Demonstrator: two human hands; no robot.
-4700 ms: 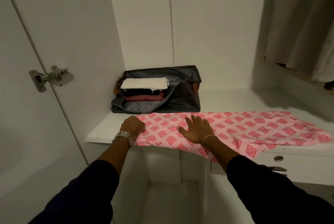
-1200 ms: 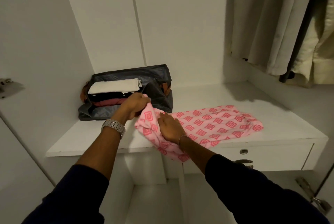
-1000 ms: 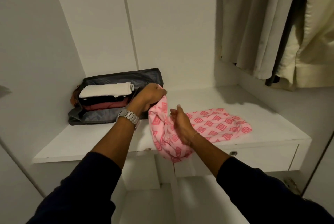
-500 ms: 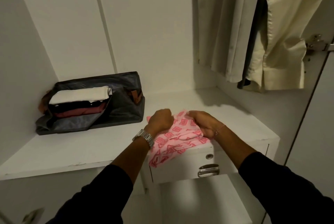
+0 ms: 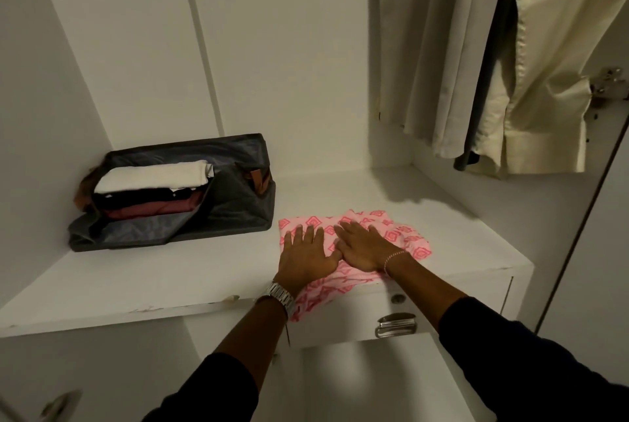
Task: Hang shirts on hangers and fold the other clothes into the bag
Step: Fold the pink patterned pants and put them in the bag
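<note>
The white shelf had bare room between the grey bag at back left and the pink patterned garment, whose near end overhung the front edge. Left hand and right hand, bunched half a second earlier, now pressed flat, fingers spread

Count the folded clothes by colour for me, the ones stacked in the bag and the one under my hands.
White, in the bag: 1
Black: 1
Maroon: 1
Pink patterned, under both hands: 1
Total: 4
</note>
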